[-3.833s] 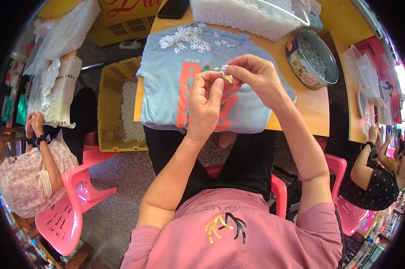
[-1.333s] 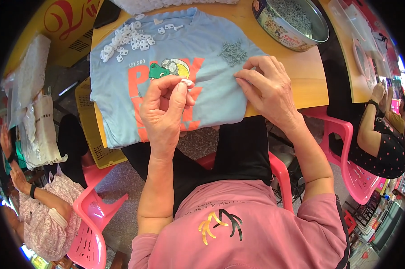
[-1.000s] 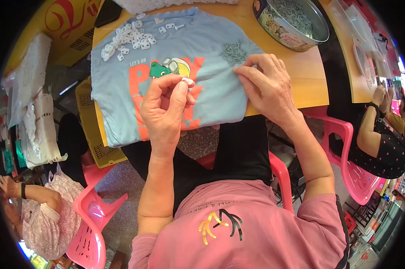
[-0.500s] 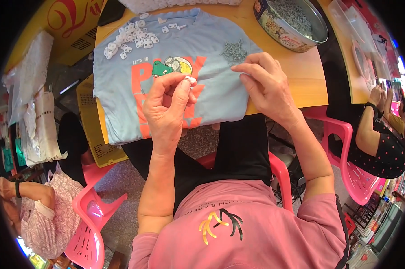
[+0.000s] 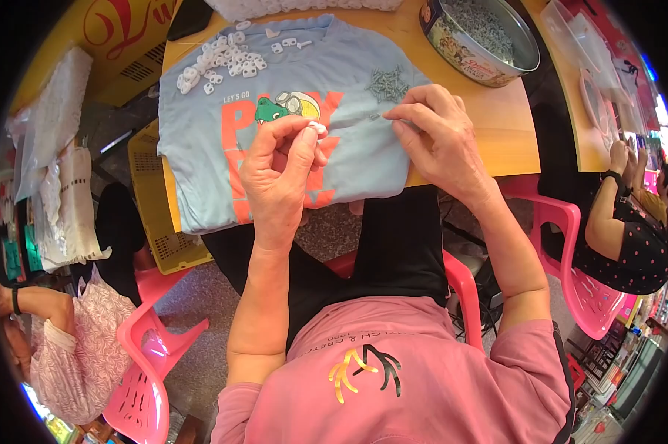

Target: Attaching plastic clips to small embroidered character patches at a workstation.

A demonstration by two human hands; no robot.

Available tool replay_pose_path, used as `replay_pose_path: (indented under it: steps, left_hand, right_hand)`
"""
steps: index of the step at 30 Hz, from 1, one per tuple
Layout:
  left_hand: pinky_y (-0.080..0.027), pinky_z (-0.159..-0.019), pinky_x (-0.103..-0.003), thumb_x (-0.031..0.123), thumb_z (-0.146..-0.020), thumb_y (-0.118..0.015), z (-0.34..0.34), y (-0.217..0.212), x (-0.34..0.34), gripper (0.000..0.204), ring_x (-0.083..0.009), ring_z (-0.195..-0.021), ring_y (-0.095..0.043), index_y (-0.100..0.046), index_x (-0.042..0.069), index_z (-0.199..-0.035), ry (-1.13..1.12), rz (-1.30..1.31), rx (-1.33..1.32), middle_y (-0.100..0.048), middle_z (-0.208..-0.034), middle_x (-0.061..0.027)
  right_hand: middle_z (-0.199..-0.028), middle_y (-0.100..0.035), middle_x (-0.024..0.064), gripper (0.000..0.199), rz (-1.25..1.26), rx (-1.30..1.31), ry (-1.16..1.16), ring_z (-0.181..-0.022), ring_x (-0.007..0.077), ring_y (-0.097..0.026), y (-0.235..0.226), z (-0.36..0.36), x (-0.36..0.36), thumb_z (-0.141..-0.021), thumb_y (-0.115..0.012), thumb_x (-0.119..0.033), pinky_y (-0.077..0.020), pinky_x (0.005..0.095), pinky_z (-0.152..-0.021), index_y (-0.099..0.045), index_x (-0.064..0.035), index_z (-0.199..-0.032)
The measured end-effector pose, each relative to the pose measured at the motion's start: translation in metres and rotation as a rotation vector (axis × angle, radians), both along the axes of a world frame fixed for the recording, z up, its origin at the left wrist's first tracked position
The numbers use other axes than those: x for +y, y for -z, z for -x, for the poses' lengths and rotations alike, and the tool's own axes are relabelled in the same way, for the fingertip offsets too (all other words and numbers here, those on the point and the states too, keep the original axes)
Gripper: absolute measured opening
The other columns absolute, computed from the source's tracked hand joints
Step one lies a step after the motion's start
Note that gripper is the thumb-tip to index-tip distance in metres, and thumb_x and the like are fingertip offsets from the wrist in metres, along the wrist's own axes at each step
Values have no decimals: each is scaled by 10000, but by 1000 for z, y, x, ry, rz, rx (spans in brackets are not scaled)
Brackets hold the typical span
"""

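a person in a pink top sits on a pink plastic chair [image 5: 463,277], seen from above, at a wooden table [image 5: 497,126]. spread across the table is a light blue t-shirt [image 5: 348,159] with orange letters and a small green cartoon figure, its hem hanging over the near edge.

at the table's far right stands a round metal tin [image 5: 482,33] holding many small grey metal parts. on the shirt's upper left lies a loose heap of small white plastic pieces [image 5: 219,63]. on its upper right is a small pile of grey metal pieces [image 5: 385,83].

the left hand [image 5: 278,181] is raised over the shirt's middle, its thumb and forefinger closed around 1 small white plastic piece [image 5: 317,129]. the right hand [image 5: 437,140] rests on the shirt just below the grey pile, fingers curled and fingertips pinched together at the cloth; whether they hold a metal piece cannot be told.

compared with about 4 seconds ago, when both hands met at 1 small part, they are now apart: the left keeps a white piece while the right has gone to the grey pile. this looks like a fresh pairing beginning.

another person sits at the right edge, and a third in a patterned top at lower left.
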State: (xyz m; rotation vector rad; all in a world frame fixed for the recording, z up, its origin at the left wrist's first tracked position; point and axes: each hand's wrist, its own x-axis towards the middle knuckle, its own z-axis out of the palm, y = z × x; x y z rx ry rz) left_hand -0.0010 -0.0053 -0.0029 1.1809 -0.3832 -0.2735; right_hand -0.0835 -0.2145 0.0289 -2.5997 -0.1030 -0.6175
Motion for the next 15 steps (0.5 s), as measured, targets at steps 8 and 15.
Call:
replay_pose_path:
  steps: [8, 15]
  left_hand:
    - [-507, -660, -220, 34, -942, -602, 0, -1, 0, 103, -64, -704, -590, -631, 13, -1038, 0, -5, -10, -677, -923, -60]
    - [-558, -739, -263, 27, -944, -595, 0, -2, 0, 112, -71, -711, -587, -623, 0, -1049, 21, 8, 2, -672, -931, -67]
  right_hand:
    - [-890, -591, 58, 121, 73, -47, 35, -820, 238, -563, 5, -7, 0, -804, -701, -81, -428, 350, -767, -683, -71, -923]
    - [-851, -601, 32, 119, 229, -26, 56, -839, 225, -583, 7, -21, 4, -799, -718, -141, -438, 349, -754, -684, -86, -900]
